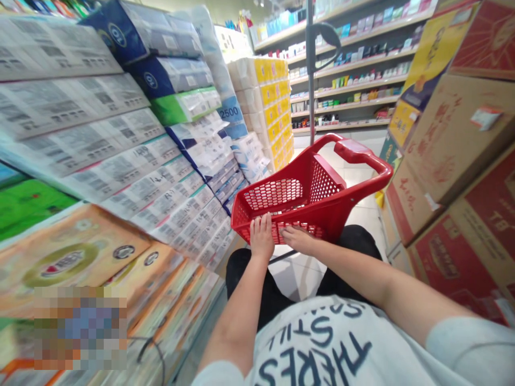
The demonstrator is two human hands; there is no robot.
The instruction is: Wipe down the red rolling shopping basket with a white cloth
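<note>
I am holding a red plastic shopping basket [306, 201] with perforated walls out in front of me, above my knees, in the middle of a shop aisle. It is tipping so that its open top is facing me, and its thick red looped handle [362, 153] is sticking up at the far end. My left hand [261, 236] is lying on the near wall with its fingers pressed together and reaching up onto the rim, gripping it. My right hand [298, 238] is sitting just beside it, lower on the same wall, pointing across towards the left one; its fingertips are tucking out of sight, so I cannot tell how far they are closing. Under the basket my black trousers [354, 241] and the pale tiled floor [298, 279] are showing, and nearest the camera my grey T-shirt with dark lettering [322, 343]. To my left, plastic-wrapped white-and-grey tissue packs [120, 161] are stacking up high, with orange-printed packs [80, 252] below them and yellow-labelled packs [276, 91] further along. To my right, brown and red cardboard cartons [454, 139] are piling up close by. Beyond the basket, a grey metal pole [309, 69] is standing before long wall shelves of small goods [354, 80].
</note>
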